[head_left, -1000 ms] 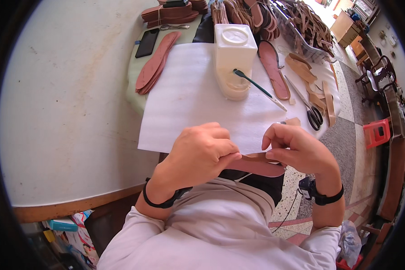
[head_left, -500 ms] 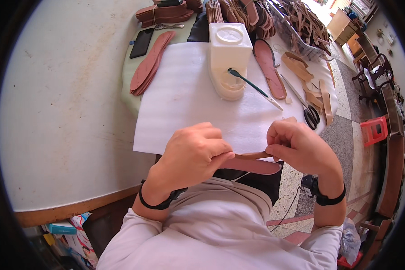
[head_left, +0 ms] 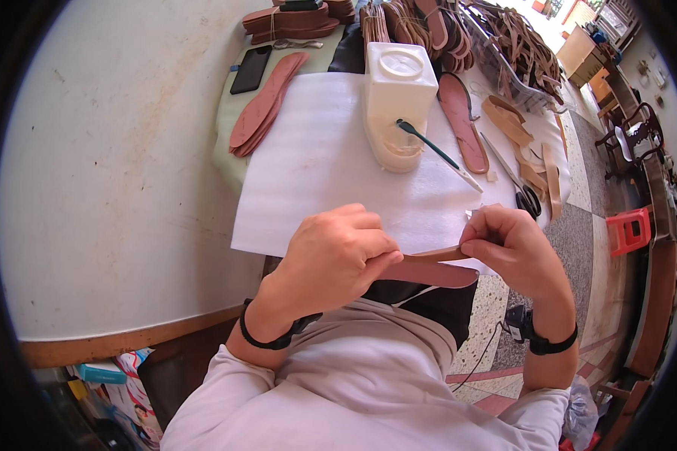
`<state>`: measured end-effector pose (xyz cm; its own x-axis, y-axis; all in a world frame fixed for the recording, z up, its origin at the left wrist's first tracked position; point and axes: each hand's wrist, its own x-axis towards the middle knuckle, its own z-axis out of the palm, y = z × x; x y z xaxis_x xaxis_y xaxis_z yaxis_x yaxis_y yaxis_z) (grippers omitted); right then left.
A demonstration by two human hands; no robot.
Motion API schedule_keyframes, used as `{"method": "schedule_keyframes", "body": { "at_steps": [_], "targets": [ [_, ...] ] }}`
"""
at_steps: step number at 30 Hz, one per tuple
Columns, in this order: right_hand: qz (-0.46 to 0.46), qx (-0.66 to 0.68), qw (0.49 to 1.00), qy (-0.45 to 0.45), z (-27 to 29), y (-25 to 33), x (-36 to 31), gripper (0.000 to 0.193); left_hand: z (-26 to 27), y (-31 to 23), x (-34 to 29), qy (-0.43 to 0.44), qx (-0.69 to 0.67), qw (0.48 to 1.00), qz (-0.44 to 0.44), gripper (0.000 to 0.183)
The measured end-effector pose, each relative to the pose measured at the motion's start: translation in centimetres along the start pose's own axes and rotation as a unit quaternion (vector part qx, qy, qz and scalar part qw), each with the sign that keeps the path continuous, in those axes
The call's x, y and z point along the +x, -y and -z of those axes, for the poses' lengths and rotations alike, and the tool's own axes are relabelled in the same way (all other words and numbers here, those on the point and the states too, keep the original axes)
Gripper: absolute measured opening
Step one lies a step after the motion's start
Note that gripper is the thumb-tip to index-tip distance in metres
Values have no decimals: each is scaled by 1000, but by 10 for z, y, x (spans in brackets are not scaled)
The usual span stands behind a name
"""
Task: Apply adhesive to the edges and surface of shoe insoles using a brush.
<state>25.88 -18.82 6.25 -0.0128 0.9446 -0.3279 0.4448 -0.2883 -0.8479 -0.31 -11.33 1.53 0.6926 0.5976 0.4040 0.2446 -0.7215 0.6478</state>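
Observation:
Between my two hands a narrow brown leather strip (head_left: 435, 255) is stretched above the near edge of the white sheet. My left hand (head_left: 338, 244) pinches its left end between thumb and fingers. The other end is pinched by my right hand (head_left: 508, 239). Just below the strip, a reddish-brown shoe insole (head_left: 444, 276) lies across my lap; its left part is hidden behind my left hand. Whether that hand also touches the insole cannot be made out.
On the white foam sheet (head_left: 301, 180) stands a cut-open plastic glue container (head_left: 399, 98) holding a green-handled brush (head_left: 436, 150). Scissors (head_left: 526, 199), tan strips (head_left: 553, 180) and a single insole (head_left: 462, 124) lie right. Stacked insoles (head_left: 271, 105) and a phone (head_left: 250, 70) sit left.
The view has shifted slightly, so the table things appear a little further right. Both hands keep their pinch on the strip, with only a slight movement.

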Motion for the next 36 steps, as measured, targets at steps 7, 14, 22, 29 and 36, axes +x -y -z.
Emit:
{"method": "schedule_keyframes", "body": {
  "at_steps": [7, 14, 22, 29, 36],
  "targets": [
    [7, -11, 999, -32, -1, -16, -9, 3, 0, 3, -2, 7, -26, 1000, 15, 4],
    [17, -27, 998, -53, -6, -19, -13, 5, 0, 5, -2, 11, -63, 996, 57, 4],
    [2, -81, 996, -37, -1, -15, -12, 5, -3, 8, -1, 12, -67, 996, 65, 5],
    [22, -67, 997, -42, -1, -25, -13, 7, -3, 9, -1, 15, -74, 995, 60, 5],
    [14, -80, 996, -44, 2, -25, -17, 7, -4, 9, 0, 17, -72, 995, 62, 6]
  ]
}}
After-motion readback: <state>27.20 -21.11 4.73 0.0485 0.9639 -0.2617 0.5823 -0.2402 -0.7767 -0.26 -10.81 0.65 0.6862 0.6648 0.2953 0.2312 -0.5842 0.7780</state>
